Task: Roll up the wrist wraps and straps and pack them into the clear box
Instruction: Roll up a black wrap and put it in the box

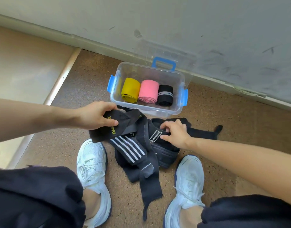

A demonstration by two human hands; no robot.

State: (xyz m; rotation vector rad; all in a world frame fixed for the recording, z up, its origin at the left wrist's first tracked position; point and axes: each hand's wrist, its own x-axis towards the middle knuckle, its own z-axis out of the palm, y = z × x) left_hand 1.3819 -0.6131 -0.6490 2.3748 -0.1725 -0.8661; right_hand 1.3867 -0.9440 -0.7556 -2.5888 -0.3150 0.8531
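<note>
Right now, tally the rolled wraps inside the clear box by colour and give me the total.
Yellow roll: 1
Pink roll: 1
Black roll with grey stripes: 1
Total: 3 rolls in the clear box

Yellow "NING" marks the black wrap (105, 134); illegible patch (155, 138) on the dark wrap (155, 127).

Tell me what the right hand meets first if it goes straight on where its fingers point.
The black labelled strap, which the right hand seems to be pinching now; depth is unclear.
</note>
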